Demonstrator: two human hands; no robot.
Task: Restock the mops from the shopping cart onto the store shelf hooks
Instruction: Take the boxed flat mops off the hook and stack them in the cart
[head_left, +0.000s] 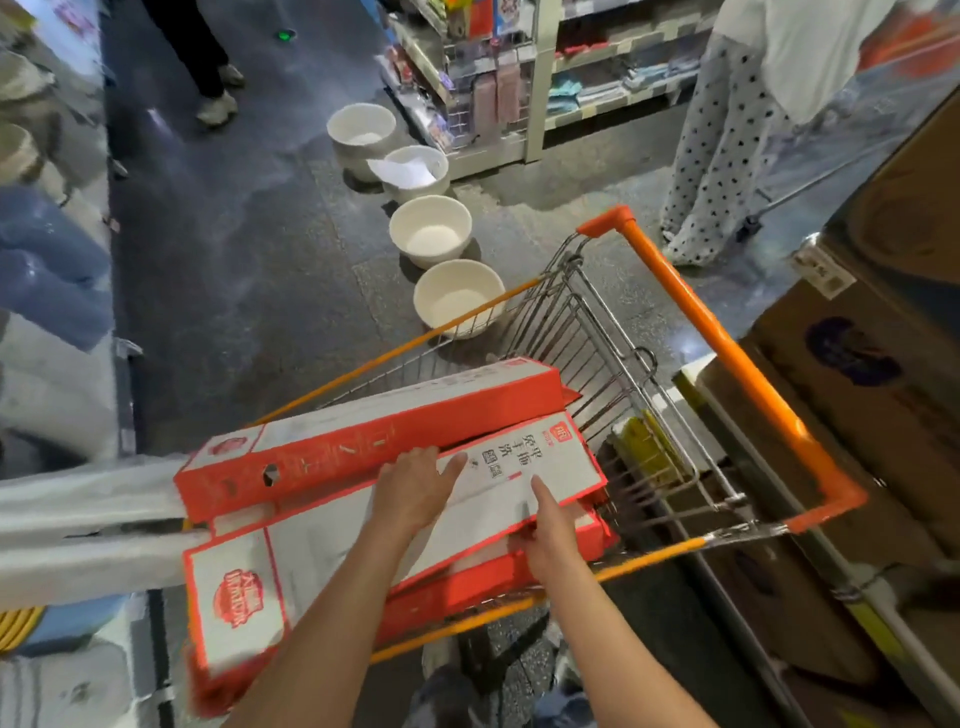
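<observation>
While boxed mops (415, 499) lie stacked across shopping cart (727, 353) rim: left hand (415, 493) flat, fingers straight, steadying lower box top; right hand (545, 535) grips its near edge, forefinger extended, probably to slide it free. Store shelf hooks not identifiable.

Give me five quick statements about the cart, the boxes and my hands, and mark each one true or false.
1. Both hands rest on a red and white box. True.
2. The cart has a blue handle. False: the handle is orange.
3. Four white basins stand on the floor beyond the cart. True.
4. The left hand grips the cart handle. False: it lies flat on the box.
5. The right hand lies nearer the cart handle than the left hand. True.
</observation>
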